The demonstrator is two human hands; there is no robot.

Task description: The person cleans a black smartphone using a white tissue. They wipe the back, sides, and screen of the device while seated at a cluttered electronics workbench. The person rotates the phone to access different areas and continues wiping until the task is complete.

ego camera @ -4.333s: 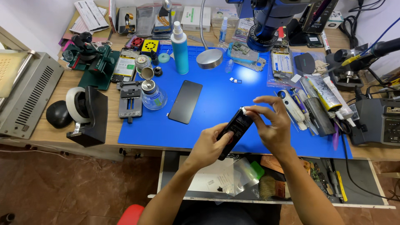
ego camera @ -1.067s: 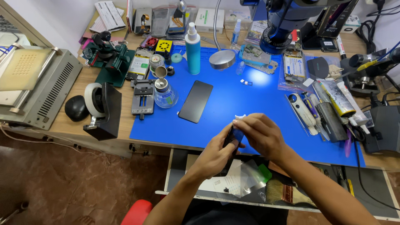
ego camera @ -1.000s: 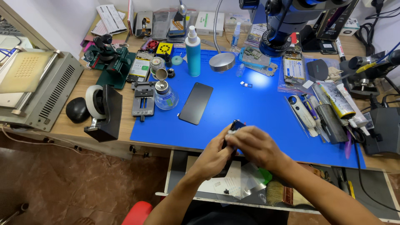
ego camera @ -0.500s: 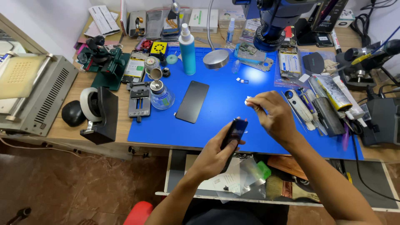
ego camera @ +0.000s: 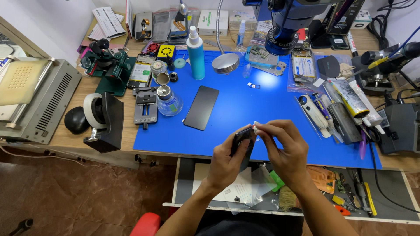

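Dark phone (ego camera: pixel 243 142) gripped in left hand (ego camera: pixel 227 159) over the bench's near edge and open drawer (ego camera: pixel 183 183); small white piece (ego camera: pixel 256 127), too small to identify, pinched by right hand (ego camera: pixel 284 148) at its top edge. Risk: piece slipping into drawer clutter. Beyond, on blue mat (ego camera: pixel 245 105): black glass panel (ego camera: pixel 201 107), liable to scratching.

A single head-worn camera looks steeply down, from near, at the blue mat (ego camera: pixel 245 109) and drawer (ego camera: pixel 332 192).

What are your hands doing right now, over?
Left hand grips dark phone. Right hand pinches small white piece at its top edge. Nothing in the way.
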